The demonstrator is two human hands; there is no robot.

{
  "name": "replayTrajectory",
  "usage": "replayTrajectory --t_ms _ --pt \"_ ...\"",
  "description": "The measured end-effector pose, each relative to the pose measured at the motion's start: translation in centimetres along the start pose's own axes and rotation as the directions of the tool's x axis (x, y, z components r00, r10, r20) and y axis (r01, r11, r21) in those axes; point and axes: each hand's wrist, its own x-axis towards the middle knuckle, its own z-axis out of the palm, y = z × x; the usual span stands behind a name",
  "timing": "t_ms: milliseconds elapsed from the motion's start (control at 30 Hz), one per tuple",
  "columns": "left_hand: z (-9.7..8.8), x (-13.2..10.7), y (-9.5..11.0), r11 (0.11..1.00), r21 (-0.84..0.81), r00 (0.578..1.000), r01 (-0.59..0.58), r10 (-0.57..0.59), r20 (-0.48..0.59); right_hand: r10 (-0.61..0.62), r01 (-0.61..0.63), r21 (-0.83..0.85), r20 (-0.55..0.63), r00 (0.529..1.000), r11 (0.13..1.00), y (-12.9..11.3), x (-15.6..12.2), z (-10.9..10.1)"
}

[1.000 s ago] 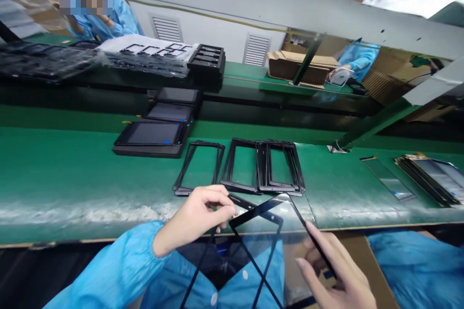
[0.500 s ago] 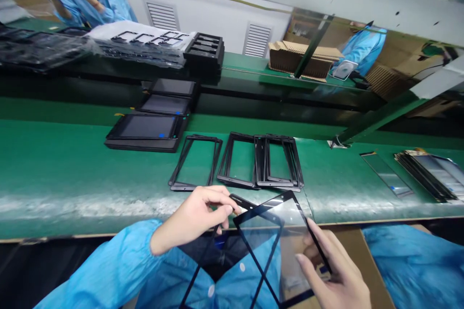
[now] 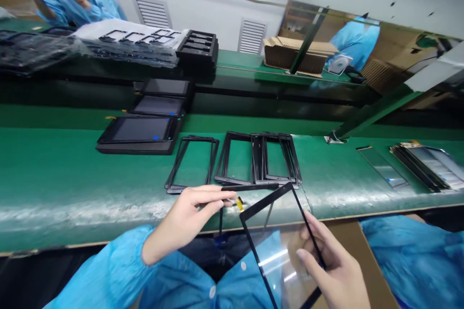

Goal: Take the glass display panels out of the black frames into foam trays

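Lightly — hands [image 3: 184, 219] [image 3: 335, 270] pinching black-rimmed glass [image 3: 279, 260]

Glass panel [image 3: 279, 263] with a black border, pale blue sleeve [image 3: 108, 270], green bench top [image 3: 54, 188]

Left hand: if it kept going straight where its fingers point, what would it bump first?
Probably the small yellow tab just past the left hand, which pinches a thin black strip, then the black-edged glass panel in the right hand. Depth is hard to tell, so it might miss them.
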Motion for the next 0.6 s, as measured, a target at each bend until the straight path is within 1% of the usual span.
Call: replayTrajectory --t_ms 100,167,200,267,367,467,600 --pt "0.2 -0.1 -0.4 0.995 -0.095 0.993 0.02 -0.031 -0.115 0.093 -0.106 0.173 0.083 0.992 0.979 0.2 -0.2 1.0" --pt "0.7 -0.2 -0.6 0.982 -0.183 0.979 0.054 -0.089 -0.186 0.131 -0.142 0.263 0.059 0.99 0.954 0.2 -0.4 2.0" --pt "0.9 -0.3 -0.7 0.971 -0.231 0.972 0.067 -0.116 -0.202 0.143 -0.151 0.296 0.047 0.989 0.943 0.2 -0.6 2.5" --pt "1.2 -0.3 -0.9 0.948 -0.305 0.967 0.09 -0.157 -0.202 0.158 -0.166 0.336 0.052 0.986 0.927 0.3 -0.7 3.4" --pt "1.3 -0.2 -0.9 0.936 -0.337 0.961 0.102 -0.181 -0.211 0.153 -0.177 0.362 0.096 0.984 0.915 0.3 -0.7 3.9" --pt "1.3 -0.3 -0.8 0.944 -0.326 0.955 0.06 -0.149 -0.256 0.172 -0.203 0.405 0.114 0.979 0.892 -0.1 -0.6 4.4" --pt "1.4 -0.4 -0.9 0.954 -0.291 0.961 -0.07 -0.014 -0.277 0.233 -0.247 0.499 0.091 0.968 0.831 -1.1 -0.6 5.6"
